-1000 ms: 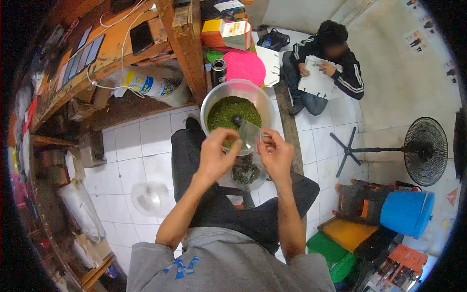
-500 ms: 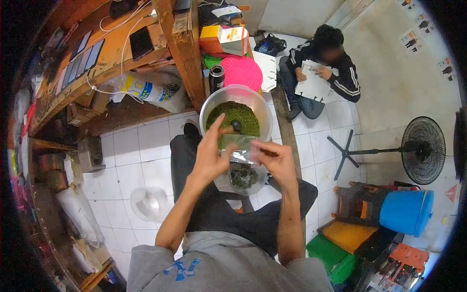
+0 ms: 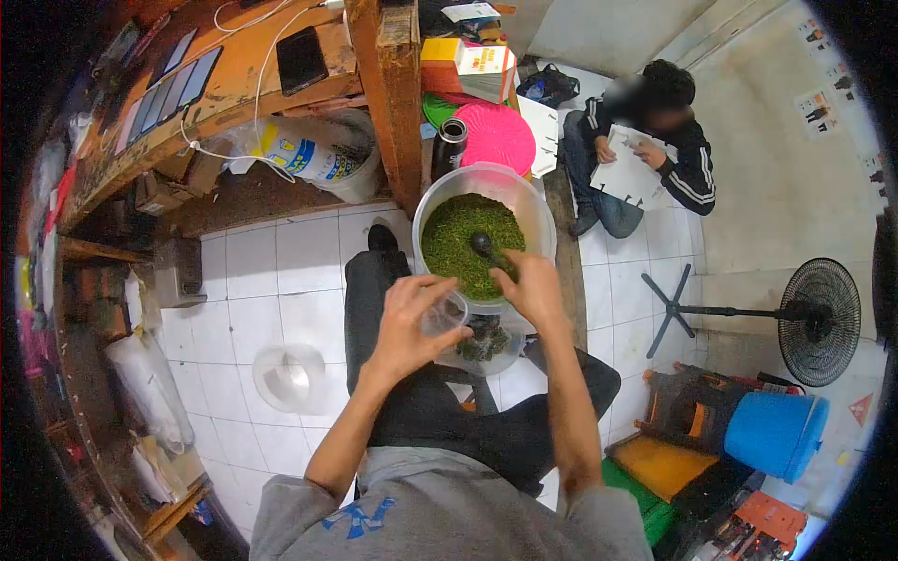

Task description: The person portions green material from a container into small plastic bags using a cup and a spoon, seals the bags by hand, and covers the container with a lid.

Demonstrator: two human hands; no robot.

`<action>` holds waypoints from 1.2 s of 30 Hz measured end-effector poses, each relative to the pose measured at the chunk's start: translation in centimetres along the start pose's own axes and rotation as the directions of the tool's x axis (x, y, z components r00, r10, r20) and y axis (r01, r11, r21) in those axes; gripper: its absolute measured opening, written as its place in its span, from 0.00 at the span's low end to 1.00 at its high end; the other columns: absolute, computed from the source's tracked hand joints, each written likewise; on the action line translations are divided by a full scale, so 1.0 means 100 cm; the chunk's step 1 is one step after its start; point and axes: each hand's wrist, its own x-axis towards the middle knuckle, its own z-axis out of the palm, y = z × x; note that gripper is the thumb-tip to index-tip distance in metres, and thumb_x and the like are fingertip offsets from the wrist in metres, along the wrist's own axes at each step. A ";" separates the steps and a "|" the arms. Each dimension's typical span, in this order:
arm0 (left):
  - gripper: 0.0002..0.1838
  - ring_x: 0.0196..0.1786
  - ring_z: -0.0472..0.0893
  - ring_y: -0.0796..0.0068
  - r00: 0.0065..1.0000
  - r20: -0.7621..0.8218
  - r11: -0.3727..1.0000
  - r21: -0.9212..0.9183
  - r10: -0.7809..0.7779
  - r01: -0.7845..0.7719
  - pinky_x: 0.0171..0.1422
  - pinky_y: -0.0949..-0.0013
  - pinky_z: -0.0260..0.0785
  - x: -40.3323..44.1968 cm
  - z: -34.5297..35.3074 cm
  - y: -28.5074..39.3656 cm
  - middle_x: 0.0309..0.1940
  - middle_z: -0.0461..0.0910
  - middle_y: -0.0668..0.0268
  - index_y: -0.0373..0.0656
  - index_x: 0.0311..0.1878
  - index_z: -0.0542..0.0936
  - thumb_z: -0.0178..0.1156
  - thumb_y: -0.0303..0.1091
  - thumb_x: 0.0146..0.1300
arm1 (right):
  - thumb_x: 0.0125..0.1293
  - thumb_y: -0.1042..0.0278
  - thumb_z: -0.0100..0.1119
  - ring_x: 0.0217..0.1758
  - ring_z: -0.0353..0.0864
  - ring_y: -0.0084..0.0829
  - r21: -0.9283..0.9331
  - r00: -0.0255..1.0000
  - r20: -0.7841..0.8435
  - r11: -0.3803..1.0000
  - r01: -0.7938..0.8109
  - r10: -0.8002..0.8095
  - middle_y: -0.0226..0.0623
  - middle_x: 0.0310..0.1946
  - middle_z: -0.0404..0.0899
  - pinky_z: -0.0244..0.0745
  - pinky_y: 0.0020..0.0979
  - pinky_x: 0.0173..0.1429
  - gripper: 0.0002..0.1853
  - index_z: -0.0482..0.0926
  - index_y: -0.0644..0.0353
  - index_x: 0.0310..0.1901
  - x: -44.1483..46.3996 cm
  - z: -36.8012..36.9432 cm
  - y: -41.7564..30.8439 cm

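Observation:
A large translucent tub (image 3: 540, 201) in front of me holds finely chopped green leaf material (image 3: 458, 229). Over the tub's near right side, my right hand (image 3: 533, 288) is closed around the handle of a black spoon (image 3: 482, 245), whose bowl rests on the green material. My left hand (image 3: 407, 323), thumb and fingers curved, grips a clear plastic bag (image 3: 443, 314) with its mouth spread, close to the tub's near rim. Below the hands stands a smaller clear container (image 3: 500, 360) with filled clear bags, partly covered by my left hand.
A person (image 3: 655, 131) sits at the upper right with white sheets. A pink lid (image 3: 500, 140) and a dark tumbler (image 3: 451, 145) stand behind the tub. A wooden shelf (image 3: 234, 103) is on the left, a floor fan (image 3: 814, 323) on the right, a clear basin (image 3: 288, 379) on the floor.
My right hand has let go of the bag and taken the spoon handle. The bag, flat between both hands before, is now opened in my left hand. The view has shifted slightly.

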 end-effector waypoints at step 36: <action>0.40 0.58 0.79 0.55 0.966 -0.201 0.975 0.116 -0.165 0.190 0.67 0.55 0.69 0.024 -0.033 -0.021 0.52 0.83 0.59 0.42 0.61 0.82 0.84 0.34 0.40 | 0.61 0.68 0.64 0.30 0.87 0.42 0.267 0.921 0.389 0.958 -0.109 -0.004 0.49 0.29 0.88 0.82 0.40 0.40 0.10 0.90 0.64 0.36 0.039 0.041 0.023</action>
